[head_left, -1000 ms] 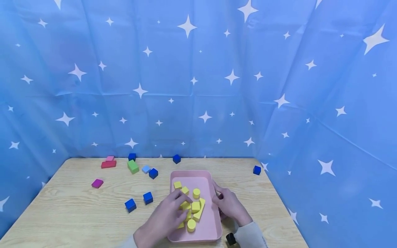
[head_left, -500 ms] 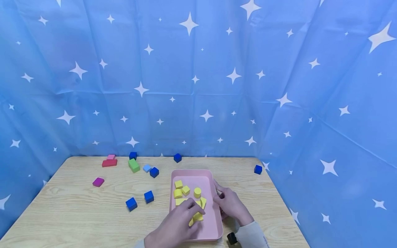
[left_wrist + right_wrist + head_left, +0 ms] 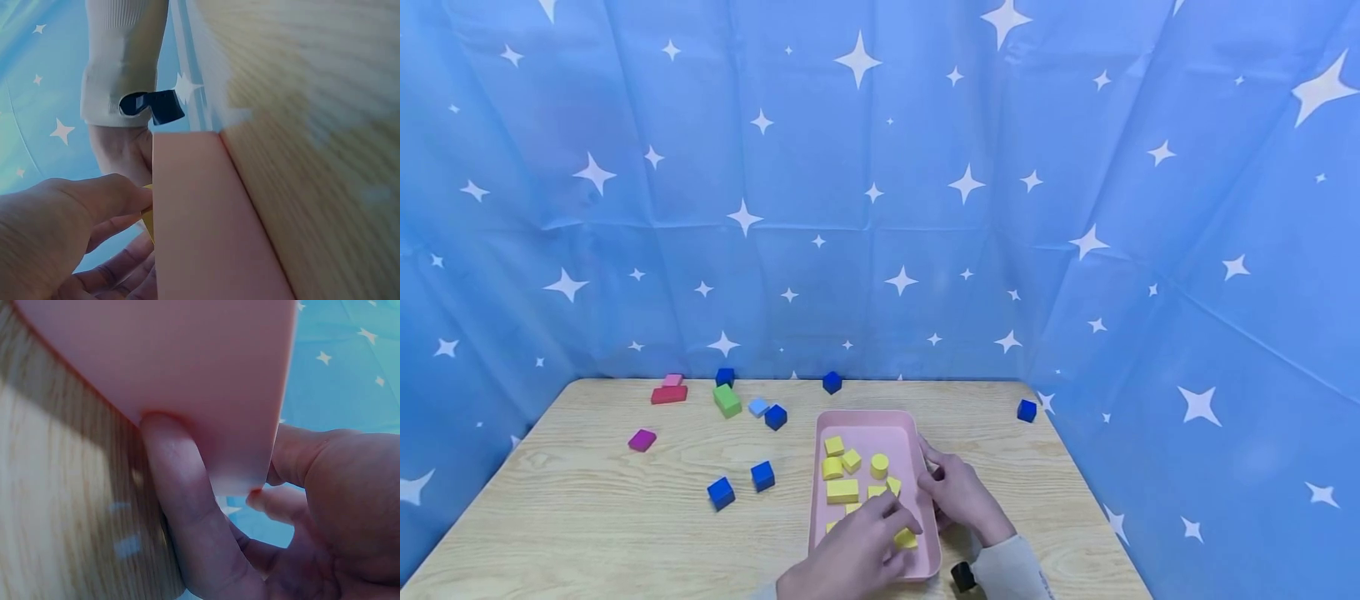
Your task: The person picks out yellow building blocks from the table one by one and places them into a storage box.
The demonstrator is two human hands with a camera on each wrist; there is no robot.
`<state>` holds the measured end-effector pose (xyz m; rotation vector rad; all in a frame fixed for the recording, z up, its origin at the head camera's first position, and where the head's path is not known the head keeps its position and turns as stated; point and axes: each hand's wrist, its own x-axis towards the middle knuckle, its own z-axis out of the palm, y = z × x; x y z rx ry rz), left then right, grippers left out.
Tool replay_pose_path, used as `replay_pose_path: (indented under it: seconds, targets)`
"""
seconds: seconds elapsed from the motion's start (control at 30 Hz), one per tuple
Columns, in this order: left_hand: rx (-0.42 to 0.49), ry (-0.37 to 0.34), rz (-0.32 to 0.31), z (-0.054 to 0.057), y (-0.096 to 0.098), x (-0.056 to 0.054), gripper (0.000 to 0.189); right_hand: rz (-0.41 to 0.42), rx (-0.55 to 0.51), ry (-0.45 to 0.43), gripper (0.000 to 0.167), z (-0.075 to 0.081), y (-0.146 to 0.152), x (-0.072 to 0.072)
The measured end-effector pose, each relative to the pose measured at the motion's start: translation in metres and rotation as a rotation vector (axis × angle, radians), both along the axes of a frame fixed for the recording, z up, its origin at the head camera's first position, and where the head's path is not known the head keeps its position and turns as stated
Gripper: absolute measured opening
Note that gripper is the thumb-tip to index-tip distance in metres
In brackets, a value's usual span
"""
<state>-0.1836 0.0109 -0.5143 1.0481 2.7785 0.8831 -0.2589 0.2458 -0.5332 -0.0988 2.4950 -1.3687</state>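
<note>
A pink tray holds several yellow blocks, among them a rectangular block and a cylinder. My left hand reaches over the tray's near part and pinches a yellow block between thumb and fingers. In the left wrist view the tray wall hides most of this block; its exact shape cannot be told. My right hand grips the tray's right side. From the right wrist view, one finger lies against the outer wall and other digits reach the rim.
Left of the tray lie blue cubes, a magenta block, a green block, a red block and a light blue piece. Another blue cube sits at the far right. A starred blue curtain borders the table.
My left hand has moved right and toward the near end inside the tray, uncovering yellow blocks on the left. My right hand stays on the tray's side. The view has shifted slightly.
</note>
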Motion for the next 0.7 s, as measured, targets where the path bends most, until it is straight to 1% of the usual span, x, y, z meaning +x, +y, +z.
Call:
replay_pose_path:
  seconds: [0.17, 0.23, 0.47, 0.7]
  targets:
    - [-0.005, 0.030, -0.038, -0.0075, 0.0072, -0.0018, 0.022, 0.006, 0.009, 0.013, 0.073, 0.0002, 0.0004, 0.0006]
    - [-0.009, 0.030, -0.046, -0.0093, 0.0087, -0.0023, 0.021, 0.010, 0.007, 0.016, 0.073, 0.0006, 0.0005, 0.0006]
    - [-0.017, 0.030, -0.044, -0.0097, 0.0100, -0.0027, 0.020, 0.013, 0.005, 0.017, 0.074, 0.0011, 0.0003, -0.0005]
    - [-0.022, 0.052, -0.038, -0.0095, 0.0092, 0.0001, 0.038, -0.001, 0.026, 0.012, 0.075, 0.0012, 0.0006, 0.0000]
